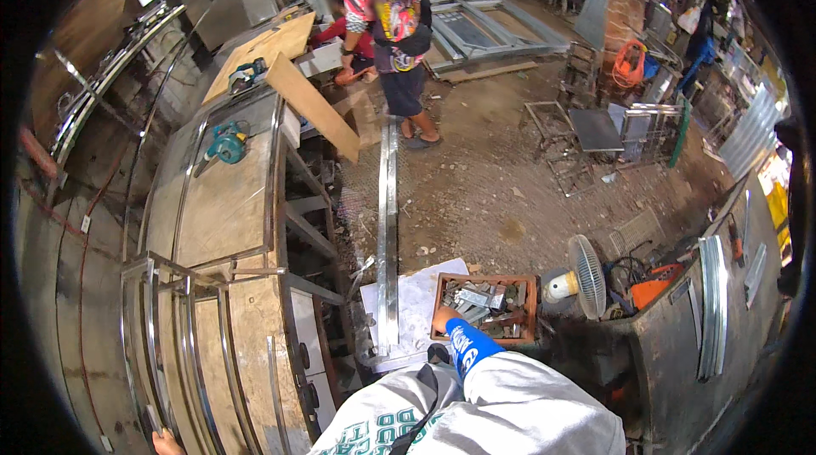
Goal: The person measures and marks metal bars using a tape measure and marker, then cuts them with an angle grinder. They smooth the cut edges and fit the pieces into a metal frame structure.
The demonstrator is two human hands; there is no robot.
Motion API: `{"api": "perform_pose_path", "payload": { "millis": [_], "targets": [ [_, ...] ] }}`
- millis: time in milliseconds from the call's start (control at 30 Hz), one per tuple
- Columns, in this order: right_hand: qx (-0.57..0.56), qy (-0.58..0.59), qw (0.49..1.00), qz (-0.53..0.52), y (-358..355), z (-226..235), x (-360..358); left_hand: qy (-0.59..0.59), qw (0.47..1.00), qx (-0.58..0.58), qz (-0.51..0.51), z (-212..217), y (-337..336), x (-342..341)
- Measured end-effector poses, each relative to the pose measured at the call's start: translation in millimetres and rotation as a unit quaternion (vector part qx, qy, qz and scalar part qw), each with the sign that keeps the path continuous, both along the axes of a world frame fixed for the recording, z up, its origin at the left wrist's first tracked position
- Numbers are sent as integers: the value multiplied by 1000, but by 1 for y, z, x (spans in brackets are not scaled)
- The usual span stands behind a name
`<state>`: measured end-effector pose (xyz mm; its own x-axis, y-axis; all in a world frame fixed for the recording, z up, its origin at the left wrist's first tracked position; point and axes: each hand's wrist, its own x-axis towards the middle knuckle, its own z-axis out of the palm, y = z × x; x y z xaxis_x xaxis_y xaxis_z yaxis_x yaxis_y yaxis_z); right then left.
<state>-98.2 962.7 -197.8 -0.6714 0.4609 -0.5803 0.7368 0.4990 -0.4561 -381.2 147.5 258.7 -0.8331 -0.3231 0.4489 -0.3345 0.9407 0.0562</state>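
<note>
Head view: the person's right arm, in a blue sleeve, stretches forward and down from the lower middle of the picture, and the right hand (443,319) rests at the near left corner of a reddish crate (531,283) filled with short pieces of scrap metal (484,298). The hand is small and partly hidden by the crate's rim, so I cannot tell how far its fingers are spread or whether they grip anything. The crate stands on the floor, just to the right of a pale sheet (418,302) on which the near end of a long shiny metal channel (388,225) lies, running away toward a second person (387,21) who stands bent over at the far end.

The left hand (166,442) shows only at the bottom edge, at the lower left, touching the rim of a long worktop (225,208) framed in steel tube; its fingers are cut off by the picture's edge, so their state cannot be told. A teal power tool (226,145) lies farther along the worktop. A small fan (582,276) stands right of the crate.
</note>
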Motion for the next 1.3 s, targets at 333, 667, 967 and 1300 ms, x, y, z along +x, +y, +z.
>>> {"api": "perform_pose_path", "payload": {
  "millis": [333,667,967,1300],
  "targets": [
    [-18,305,824,477,-91,95,-158,119,976,100,-151,-29,-32,-60],
    [-473,505,459,557,-379,523,-92,99,941,283,-159,-55,-93,-37],
    [-460,490,497,548,-484,539,-9,120,950,260,-124,-80,-76,-42],
    [-396,542,524,525,-533,547,20,-16,942,322,-90,-84,-21,-60]
  ]
}}
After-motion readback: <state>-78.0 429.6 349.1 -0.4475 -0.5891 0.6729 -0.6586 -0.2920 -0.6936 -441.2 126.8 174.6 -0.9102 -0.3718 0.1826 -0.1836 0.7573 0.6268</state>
